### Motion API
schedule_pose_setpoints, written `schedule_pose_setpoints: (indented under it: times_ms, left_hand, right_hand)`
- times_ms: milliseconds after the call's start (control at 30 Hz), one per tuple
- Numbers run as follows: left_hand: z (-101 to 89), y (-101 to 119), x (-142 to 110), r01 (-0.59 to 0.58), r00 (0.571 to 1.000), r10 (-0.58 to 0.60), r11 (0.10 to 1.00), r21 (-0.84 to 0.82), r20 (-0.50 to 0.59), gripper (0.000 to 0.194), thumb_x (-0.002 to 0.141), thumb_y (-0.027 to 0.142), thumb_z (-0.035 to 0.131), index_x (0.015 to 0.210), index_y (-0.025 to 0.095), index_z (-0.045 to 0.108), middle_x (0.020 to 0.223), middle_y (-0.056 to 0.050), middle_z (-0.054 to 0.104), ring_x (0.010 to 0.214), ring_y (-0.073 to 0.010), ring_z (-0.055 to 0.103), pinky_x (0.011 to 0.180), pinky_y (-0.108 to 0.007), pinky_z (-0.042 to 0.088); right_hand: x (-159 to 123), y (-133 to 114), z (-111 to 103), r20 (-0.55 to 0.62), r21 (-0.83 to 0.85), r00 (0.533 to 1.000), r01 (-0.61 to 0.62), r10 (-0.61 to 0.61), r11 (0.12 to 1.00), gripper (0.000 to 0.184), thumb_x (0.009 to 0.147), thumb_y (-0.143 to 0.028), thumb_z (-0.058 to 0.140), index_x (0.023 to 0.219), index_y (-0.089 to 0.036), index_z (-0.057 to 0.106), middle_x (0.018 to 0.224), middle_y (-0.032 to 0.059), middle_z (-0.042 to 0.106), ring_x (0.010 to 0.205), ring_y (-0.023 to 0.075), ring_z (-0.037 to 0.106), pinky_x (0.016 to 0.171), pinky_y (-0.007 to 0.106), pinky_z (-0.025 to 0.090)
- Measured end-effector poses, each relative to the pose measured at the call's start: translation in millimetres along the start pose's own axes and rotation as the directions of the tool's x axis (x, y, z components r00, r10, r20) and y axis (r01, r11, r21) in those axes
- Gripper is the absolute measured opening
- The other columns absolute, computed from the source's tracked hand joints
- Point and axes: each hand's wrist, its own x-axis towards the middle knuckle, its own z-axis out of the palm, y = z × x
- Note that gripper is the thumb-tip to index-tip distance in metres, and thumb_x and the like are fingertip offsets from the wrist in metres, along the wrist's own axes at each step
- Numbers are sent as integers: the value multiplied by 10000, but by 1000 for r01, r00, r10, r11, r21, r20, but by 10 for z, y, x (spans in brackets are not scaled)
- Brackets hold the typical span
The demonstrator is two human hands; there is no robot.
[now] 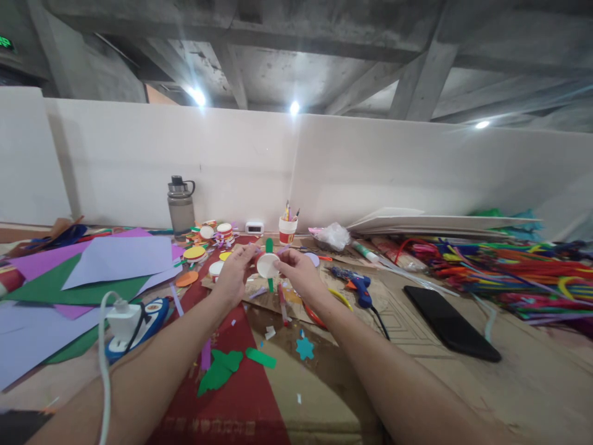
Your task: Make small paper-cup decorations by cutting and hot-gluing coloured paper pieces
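Between my two hands is a small round paper craft with a white disc face [267,266]. Green strips stick out above and below it. My left hand [233,274] is closed, its thumb and fingers pinching the left edge. On the other side my right hand [300,272] grips the right edge, thumb resting on the white face. Small purple bits show by the fingertips of both hands. Just under the craft lies a red stick-like piece [282,303]. A blue glue gun [354,285] rests to the right of my right hand.
Coloured paper sheets [118,262] and a power strip [152,318] lie left. Farther back stand a water bottle [180,207], finished-looking paper drums [224,230] and a pen cup [288,230]. A black phone [449,321] and pipe cleaners [500,266] lie right; paper scraps [220,369] lie in front.
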Motion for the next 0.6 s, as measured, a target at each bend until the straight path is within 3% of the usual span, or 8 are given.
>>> schedule_pose_setpoints:
  times_ms: [367,600]
  left_hand:
    - [22,16,-8,76,997,-76,997,-11,7,360,647,492,722,740,149,664,705,-20,644,633,-136,566,601,-256,453]
    - [47,28,-33,27,1000,-27,999,23,2,331,642,455,740,731,146,661,694,-11,644,619,-122,555,600,-245,450]
  right_hand:
    - [16,26,-1,6,-7,1000,9,-9,1000,173,684,-333,607,755,-176,594,683,-15,580,619,118,496,583,256,407]
    - [25,43,4,20,-16,1000,7,-7,1000,177,681,-334,613,761,-178,590,660,-23,568,608,116,486,568,248,385]
